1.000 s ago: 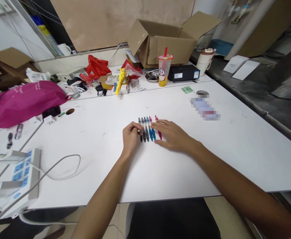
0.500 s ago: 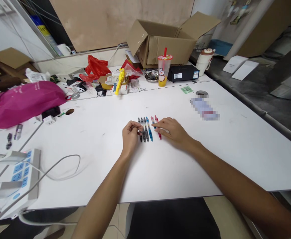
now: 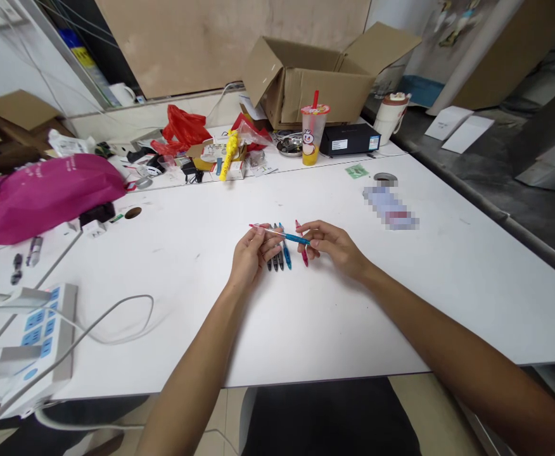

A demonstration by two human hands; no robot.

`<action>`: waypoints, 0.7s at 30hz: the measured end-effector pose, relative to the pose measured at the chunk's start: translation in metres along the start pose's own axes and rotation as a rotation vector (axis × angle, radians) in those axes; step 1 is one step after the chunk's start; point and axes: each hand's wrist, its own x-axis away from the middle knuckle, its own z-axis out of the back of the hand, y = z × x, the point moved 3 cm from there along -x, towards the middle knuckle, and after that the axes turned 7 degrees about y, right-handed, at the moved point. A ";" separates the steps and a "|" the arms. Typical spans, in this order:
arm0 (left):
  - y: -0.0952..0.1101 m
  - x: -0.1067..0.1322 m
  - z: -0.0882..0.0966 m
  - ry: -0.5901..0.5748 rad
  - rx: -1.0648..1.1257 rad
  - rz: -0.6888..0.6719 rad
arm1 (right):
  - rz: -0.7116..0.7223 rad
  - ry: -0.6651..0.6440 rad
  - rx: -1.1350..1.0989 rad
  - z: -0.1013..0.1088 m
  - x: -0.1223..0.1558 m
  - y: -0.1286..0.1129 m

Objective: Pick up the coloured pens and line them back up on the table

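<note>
head cam | looks forward and down | near white table (image 3: pixel 306 329) | single view

Bright even light, soft shadows, sharp centre, wide-angle bending at edges

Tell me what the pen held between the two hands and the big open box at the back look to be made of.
The pen looks like glossy plastic: bright blue barrel, pink end, probably clear in parts. The box is plain brown corrugated cardboard, matte, with creased, bent flaps.
</note>
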 end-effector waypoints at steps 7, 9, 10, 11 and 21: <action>0.001 0.007 -0.007 -0.042 -0.047 -0.006 | -0.327 -0.148 -0.058 -0.008 0.000 0.011; 0.000 0.008 -0.008 -0.062 -0.054 -0.014 | -0.373 -0.169 -0.045 -0.010 0.001 0.012; 0.000 0.008 -0.008 -0.071 -0.056 -0.021 | -0.387 -0.175 -0.047 -0.010 0.002 0.012; -0.001 0.008 -0.008 -0.077 -0.061 -0.030 | -0.398 -0.180 -0.052 -0.010 0.002 0.011; -0.008 0.003 0.000 -0.091 -0.172 -0.068 | -0.276 -0.137 0.207 -0.016 0.005 0.009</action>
